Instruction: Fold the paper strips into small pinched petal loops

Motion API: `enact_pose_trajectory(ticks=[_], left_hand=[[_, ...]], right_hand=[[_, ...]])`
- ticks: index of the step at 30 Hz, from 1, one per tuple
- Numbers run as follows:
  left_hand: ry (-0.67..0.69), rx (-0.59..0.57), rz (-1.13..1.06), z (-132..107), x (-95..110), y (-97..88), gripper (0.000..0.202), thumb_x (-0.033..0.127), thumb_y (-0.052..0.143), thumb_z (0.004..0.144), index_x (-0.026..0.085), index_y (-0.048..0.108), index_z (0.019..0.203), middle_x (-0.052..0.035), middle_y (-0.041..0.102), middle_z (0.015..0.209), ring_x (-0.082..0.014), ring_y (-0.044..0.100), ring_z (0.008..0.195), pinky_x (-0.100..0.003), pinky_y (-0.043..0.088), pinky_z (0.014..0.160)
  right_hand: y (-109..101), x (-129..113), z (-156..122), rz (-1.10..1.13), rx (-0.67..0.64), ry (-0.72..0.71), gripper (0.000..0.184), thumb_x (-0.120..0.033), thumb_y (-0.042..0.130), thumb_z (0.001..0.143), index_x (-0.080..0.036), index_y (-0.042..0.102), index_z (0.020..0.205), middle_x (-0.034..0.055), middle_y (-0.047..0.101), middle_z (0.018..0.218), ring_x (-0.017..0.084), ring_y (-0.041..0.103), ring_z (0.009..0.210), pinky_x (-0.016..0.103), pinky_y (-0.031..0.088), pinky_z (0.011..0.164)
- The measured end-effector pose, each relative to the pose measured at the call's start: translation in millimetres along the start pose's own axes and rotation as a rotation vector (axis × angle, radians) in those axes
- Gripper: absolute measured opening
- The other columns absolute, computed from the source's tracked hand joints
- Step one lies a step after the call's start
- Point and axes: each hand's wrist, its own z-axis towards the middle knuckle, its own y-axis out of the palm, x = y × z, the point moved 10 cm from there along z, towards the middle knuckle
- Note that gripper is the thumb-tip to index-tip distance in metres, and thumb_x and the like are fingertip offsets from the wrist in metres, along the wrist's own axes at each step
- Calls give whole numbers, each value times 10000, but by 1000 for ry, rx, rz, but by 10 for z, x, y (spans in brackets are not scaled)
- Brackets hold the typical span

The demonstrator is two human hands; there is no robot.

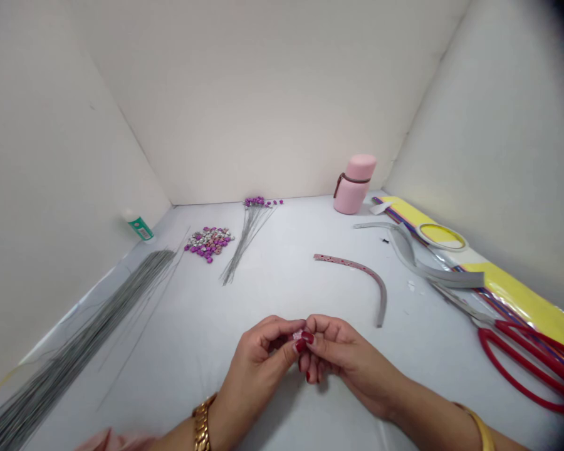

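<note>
My left hand [258,357] and my right hand [343,351] meet above the white work surface [216,300]. Their fingertips pinch a small pale pink piece [298,336], mostly hidden by my fingers. Beyond my hands lies a curved grey strip with a pink dotted end [357,274]. Farther back, to the left, is a heap of purple and silver beads [208,244]. Next to the heap lie thin wires with purple beads at their tips [250,241]. A thick bundle of grey wire [75,338] stretches along the left side.
Red-handled scissors [521,363] lie at the right, near a grey strip [418,260], a tape roll [442,237] and a yellow sheet [521,300]. A pink bottle [355,185] stands at the back. A green-labelled tube [141,228] lies at the left wall [51,156].
</note>
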Motion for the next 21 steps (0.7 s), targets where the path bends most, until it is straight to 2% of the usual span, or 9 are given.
enact_pose_trajectory(ticks=[6,10,13,18,21], left_hand=[[-57,-60,-177,26,-10,68,163,205,589,771,195,698,892,1,572,599,-140,576,576,-286,445,624],[-125,-104,-205,25,-60,130,178,201,551,802,178,691,909,2,581,548,-137,555,582,-280,409,652],[-152,-103,-215,26,-81,127,181,208,546,805,158,692,901,-7,575,548,-139,532,587,-283,388,654],[-180,-73,-220,35,-155,54,147,221,586,774,133,699,807,-16,564,631,-133,504,638,-260,375,652],[-197,-35,-250,37,-215,9,127,224,604,762,139,679,818,-11,574,628,-126,502,624,-253,372,637]], right_hand=[[11,-6,-10,-9,-34,-12,238,-373,548,799,-141,535,751,19,618,619,93,545,502,200,368,491],[33,-9,-23,-17,-60,5,222,-347,515,825,-132,535,776,17,605,603,87,540,488,197,358,481],[38,-6,-27,-55,-68,10,221,-351,498,836,-137,528,786,10,595,613,85,540,489,194,354,474],[-10,-123,-23,-215,-1,-117,180,-348,513,833,-171,495,804,-4,590,699,83,536,535,202,378,502],[-13,-114,-16,-243,7,-119,183,-344,496,842,-174,479,776,-6,589,684,84,533,531,207,387,507]])
